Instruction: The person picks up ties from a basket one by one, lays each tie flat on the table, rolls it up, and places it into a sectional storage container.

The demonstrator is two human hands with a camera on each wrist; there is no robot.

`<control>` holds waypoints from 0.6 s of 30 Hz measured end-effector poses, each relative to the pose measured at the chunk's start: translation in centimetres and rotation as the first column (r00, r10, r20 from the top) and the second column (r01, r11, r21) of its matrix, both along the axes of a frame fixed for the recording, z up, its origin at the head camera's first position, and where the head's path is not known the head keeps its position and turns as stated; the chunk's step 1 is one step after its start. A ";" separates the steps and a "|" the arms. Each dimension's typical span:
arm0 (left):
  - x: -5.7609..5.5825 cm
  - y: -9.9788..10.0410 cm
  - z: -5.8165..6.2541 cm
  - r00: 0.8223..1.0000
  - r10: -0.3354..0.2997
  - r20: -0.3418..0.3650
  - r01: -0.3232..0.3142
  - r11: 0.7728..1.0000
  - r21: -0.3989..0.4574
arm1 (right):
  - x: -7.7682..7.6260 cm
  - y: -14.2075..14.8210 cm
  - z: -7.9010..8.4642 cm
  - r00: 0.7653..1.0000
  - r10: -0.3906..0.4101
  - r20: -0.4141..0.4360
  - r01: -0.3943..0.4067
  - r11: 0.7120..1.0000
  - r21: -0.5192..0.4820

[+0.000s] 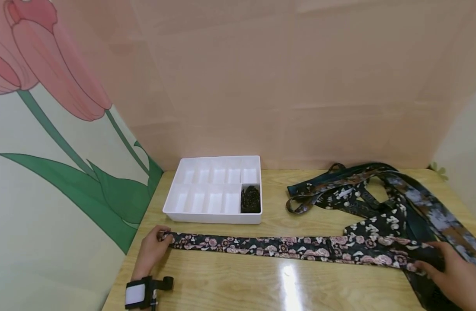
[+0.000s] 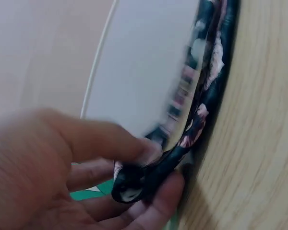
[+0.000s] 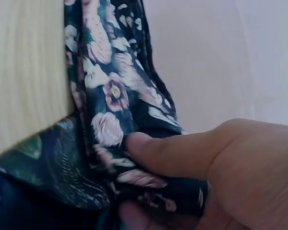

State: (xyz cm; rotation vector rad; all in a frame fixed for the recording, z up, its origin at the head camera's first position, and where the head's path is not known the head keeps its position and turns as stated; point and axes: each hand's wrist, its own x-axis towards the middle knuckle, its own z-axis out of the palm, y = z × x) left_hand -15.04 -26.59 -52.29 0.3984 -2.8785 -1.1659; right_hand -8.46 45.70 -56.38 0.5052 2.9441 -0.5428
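Observation:
A dark necktie with pink flowers (image 1: 278, 248) stretches sideways across the table in front of the box. At its left end my left hand (image 1: 152, 250) pinches the fabric; in the left wrist view the thumb and fingers hold a small folded loop (image 2: 129, 184). My right hand (image 1: 453, 270) grips the wider right end, thumb on top of the flowered cloth (image 3: 110, 129). Beyond it lies a loose heap of other patterned neckties (image 1: 393, 194). The right-hand fingers are partly hidden under the cloth.
A white divided box (image 1: 212, 218) stands at the back left, with a dark rolled-up piece of fabric (image 1: 250, 199) in its front right compartment. Walls close in the wooden table (image 1: 222, 276) at the back and left. A strapped device (image 1: 138, 293) sits on my left wrist.

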 end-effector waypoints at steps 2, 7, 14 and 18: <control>-0.1 -0.1 -0.2 1.000 0.001 -0.016 -0.001 1.000 0.026 | 0.2 -0.1 -0.5 0.993 -0.049 -0.109 0.048 0.999 -0.014; 0.0 0.0 -0.3 0.998 -0.001 -0.064 0.005 0.999 0.053 | 0.3 -0.1 -1.5 0.970 -0.138 -0.202 0.126 0.989 -0.072; 0.2 0.0 0.3 1.000 -0.003 0.006 0.004 0.999 -0.051 | 0.2 0.3 -1.6 0.967 -0.203 -0.152 0.179 0.971 -0.161; 0.1 -0.1 0.2 1.000 -0.008 -0.006 0.009 0.997 0.075 | 0.1 0.0 -1.0 0.949 -0.258 -0.180 0.224 0.956 -0.187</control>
